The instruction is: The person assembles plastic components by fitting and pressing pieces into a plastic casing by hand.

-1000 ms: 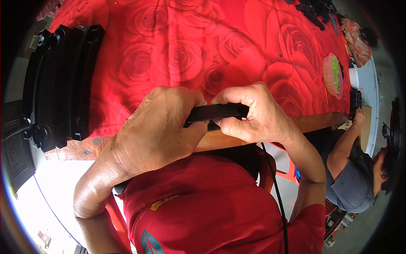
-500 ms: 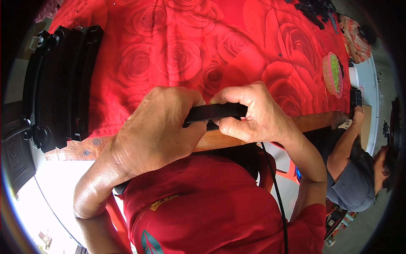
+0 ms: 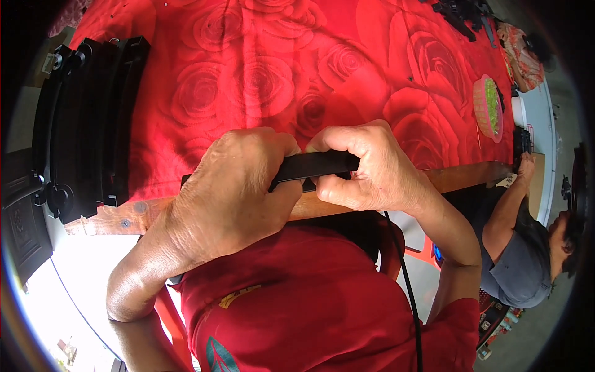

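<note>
Over the near edge of the table, both of my hands grip a long black plastic part (image 3: 317,164). My left hand (image 3: 232,186) is closed round its left stretch, thumb and fingers pressed on opposite faces. Its far left end juts out a little past the back of that hand. The right end sits pinched between the thumb and bent forefinger of my right hand (image 3: 375,164). A narrow gap lies between the two hands, where the flat dark face shows. The underside of the part is mostly hidden.
Several long black plastic parts (image 3: 93,124) lie side by side at the table's left end. A pink basket with green bits (image 3: 488,108) stands at the right, and more black parts (image 3: 462,15) lie far right. A co-worker (image 3: 514,260) sits at the right. A black cable (image 3: 406,279) hangs before me.
The black part has tilted slightly, and its left end now shows beyond my left hand. Both hands keep their grip and have barely shifted.
</note>
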`<action>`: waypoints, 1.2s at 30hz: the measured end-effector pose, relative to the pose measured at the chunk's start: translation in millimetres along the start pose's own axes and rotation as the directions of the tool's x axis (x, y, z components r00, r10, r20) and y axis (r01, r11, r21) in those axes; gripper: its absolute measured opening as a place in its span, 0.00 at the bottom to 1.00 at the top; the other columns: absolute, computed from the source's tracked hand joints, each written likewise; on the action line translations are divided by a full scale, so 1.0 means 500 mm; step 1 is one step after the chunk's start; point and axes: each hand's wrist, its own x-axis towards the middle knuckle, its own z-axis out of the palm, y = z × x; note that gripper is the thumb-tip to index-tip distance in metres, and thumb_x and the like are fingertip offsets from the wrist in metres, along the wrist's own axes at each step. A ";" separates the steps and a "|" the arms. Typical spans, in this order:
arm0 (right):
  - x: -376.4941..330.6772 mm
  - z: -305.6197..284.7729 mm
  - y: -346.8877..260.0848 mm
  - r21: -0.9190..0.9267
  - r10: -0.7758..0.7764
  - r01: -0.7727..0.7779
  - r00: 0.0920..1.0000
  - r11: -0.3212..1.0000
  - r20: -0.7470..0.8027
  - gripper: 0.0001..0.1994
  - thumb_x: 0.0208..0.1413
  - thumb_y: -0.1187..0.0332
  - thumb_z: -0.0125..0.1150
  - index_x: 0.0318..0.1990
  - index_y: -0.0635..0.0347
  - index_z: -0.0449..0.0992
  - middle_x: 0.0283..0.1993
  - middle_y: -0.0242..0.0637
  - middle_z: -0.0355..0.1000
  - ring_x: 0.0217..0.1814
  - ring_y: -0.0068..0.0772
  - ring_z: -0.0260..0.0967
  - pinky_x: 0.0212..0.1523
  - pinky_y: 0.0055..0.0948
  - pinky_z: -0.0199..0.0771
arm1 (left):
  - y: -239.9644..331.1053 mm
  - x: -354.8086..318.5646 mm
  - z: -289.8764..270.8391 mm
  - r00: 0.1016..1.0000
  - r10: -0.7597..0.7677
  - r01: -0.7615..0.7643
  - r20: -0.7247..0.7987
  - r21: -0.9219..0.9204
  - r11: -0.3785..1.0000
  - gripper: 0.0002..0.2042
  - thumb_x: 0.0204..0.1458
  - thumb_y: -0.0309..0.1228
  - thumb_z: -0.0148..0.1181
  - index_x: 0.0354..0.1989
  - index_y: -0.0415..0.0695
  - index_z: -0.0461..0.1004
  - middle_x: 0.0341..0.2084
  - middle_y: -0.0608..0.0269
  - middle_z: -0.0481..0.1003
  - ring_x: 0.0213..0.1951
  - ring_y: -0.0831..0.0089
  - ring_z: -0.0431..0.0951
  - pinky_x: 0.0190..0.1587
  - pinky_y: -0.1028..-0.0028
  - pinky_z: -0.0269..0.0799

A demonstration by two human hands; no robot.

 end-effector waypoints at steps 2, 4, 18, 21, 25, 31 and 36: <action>0.000 0.000 -0.001 0.000 -0.016 0.016 1.000 1.000 -0.008 0.09 0.46 0.75 0.67 0.37 0.66 0.82 0.27 0.34 0.80 0.29 0.18 0.76 0.31 0.26 0.75 | 0.001 0.001 0.000 1.000 0.016 -0.017 -0.013 -0.023 1.000 0.13 0.46 0.24 0.61 0.39 0.33 0.83 0.28 0.47 0.81 0.31 0.58 0.84 0.37 0.63 0.77; 0.001 -0.002 -0.004 0.001 -0.022 0.022 1.000 1.000 -0.015 0.09 0.46 0.75 0.67 0.37 0.66 0.82 0.26 0.34 0.79 0.28 0.17 0.75 0.30 0.25 0.75 | 0.006 0.003 -0.003 1.000 -0.014 0.014 0.019 -0.001 1.000 0.12 0.47 0.24 0.61 0.39 0.33 0.83 0.29 0.47 0.81 0.31 0.58 0.84 0.37 0.63 0.77; 0.005 -0.017 0.004 0.100 -0.019 0.013 0.998 0.995 0.060 0.11 0.50 0.72 0.66 0.40 0.67 0.83 0.32 0.36 0.82 0.34 0.23 0.79 0.36 0.27 0.78 | 0.016 0.009 -0.021 0.988 -0.109 0.112 0.110 -0.023 0.993 0.11 0.52 0.26 0.64 0.41 0.33 0.83 0.29 0.49 0.82 0.32 0.63 0.84 0.36 0.65 0.77; 0.004 -0.022 0.005 0.108 -0.013 0.005 0.997 0.994 0.072 0.11 0.49 0.72 0.66 0.40 0.68 0.83 0.31 0.36 0.82 0.34 0.23 0.79 0.37 0.27 0.79 | 0.019 0.012 -0.020 0.986 -0.120 0.124 0.116 -0.030 0.992 0.11 0.53 0.26 0.65 0.42 0.32 0.83 0.30 0.48 0.83 0.33 0.63 0.85 0.37 0.65 0.77; 0.003 -0.022 0.003 0.053 0.042 -0.046 0.997 0.998 0.070 0.11 0.49 0.73 0.66 0.39 0.68 0.83 0.31 0.36 0.81 0.35 0.22 0.79 0.37 0.26 0.79 | 0.024 0.012 -0.016 0.989 -0.099 0.102 0.107 -0.030 0.994 0.11 0.54 0.27 0.65 0.42 0.32 0.83 0.30 0.48 0.83 0.34 0.62 0.85 0.38 0.65 0.77; 0.001 -0.023 0.019 0.151 -0.076 0.078 0.997 0.985 -0.017 0.10 0.49 0.69 0.69 0.37 0.65 0.84 0.27 0.41 0.81 0.26 0.32 0.79 0.29 0.32 0.78 | 0.034 0.019 -0.019 0.985 -0.123 0.127 0.119 -0.027 0.992 0.12 0.51 0.25 0.63 0.41 0.32 0.83 0.28 0.49 0.82 0.32 0.63 0.84 0.37 0.65 0.76; -0.002 -0.032 0.013 0.122 -0.014 0.009 0.999 0.993 0.037 0.10 0.49 0.70 0.68 0.38 0.67 0.84 0.30 0.40 0.82 0.30 0.29 0.80 0.34 0.30 0.79 | 0.029 0.022 -0.014 0.982 -0.135 0.142 0.129 -0.043 0.989 0.13 0.49 0.25 0.61 0.41 0.32 0.83 0.26 0.51 0.80 0.29 0.64 0.82 0.35 0.65 0.74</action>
